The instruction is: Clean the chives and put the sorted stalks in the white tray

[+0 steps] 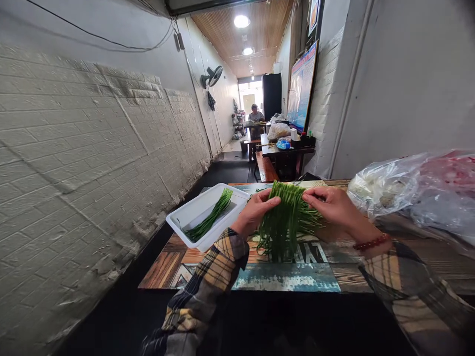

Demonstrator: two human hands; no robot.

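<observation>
Some green stalks [310, 221] partly hidden behind held bunch [284, 215].

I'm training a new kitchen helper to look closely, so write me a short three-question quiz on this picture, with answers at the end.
1. Fill in the missing word: the left hand and the right hand hold up green (blank).
2. Multiple choice: the white tray is
A) to the right of both hands
B) to the left of both hands
C) between the two hands
3. True or false: the red bracelet is worn just behind the left hand.

Key
1. Stems
2. B
3. False; it is worn just behind the right hand.
</observation>
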